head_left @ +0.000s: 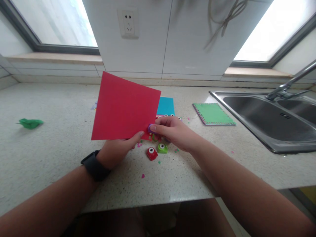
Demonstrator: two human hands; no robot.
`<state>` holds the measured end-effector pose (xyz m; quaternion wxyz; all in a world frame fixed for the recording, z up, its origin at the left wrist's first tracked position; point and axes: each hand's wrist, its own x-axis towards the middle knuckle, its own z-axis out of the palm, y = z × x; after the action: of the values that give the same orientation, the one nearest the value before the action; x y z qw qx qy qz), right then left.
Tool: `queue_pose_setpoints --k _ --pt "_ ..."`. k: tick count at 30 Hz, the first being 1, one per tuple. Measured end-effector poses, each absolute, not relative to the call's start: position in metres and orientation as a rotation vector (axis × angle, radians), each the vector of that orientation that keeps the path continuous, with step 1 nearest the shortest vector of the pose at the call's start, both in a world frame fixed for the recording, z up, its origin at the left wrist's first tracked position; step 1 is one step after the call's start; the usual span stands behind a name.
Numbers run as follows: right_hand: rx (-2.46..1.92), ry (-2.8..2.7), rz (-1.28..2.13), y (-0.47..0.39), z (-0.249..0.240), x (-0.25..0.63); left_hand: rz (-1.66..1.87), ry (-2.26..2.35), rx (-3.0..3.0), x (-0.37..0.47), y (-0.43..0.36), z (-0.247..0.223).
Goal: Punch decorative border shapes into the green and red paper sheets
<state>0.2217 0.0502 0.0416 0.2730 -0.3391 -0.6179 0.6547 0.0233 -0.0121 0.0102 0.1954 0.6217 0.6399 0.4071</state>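
A red sheet of paper (127, 108) is held up off the counter by my left hand (122, 148), thumb on its lower edge and fingers behind it. My right hand (170, 130) grips a small purple craft punch (150, 128) at the sheet's lower right corner, with the thumb on top. Small cut-outs show along the edge near the punch. Below the hands a red craft punch (151, 153) with a heart mark and a green craft punch (162, 148) with a star mark rest on the counter. Behind my right hand lies a blue sheet (166, 106).
A stack of paper with a green sheet on top (214, 114) lies right, beside the steel sink (249, 112) and its faucet (281, 90). Crumpled green material (31, 123) sits far left. Tiny paper shapes, such as a pink heart (143, 176), are scattered over the speckled counter (61, 158).
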Motion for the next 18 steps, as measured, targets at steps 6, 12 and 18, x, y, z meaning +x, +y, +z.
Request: queue_pose_setpoints --k 6,12,18 --pt "-0.92 -1.677 1.762 0.05 0.042 0.2212 1.132 1.791 1.767 0.0237 -0.0122 0.0116" --pt "-0.928 -1.683 1.753 0.0498 0.0415 0.2207 1.157 1.807 1.768 0.0239 -0.0125 0.011" --pt "-0.932 -1.68 1.753 0.0495 0.0417 0.2207 1.172 1.799 1.771 0.0238 -0.0127 0.0116"
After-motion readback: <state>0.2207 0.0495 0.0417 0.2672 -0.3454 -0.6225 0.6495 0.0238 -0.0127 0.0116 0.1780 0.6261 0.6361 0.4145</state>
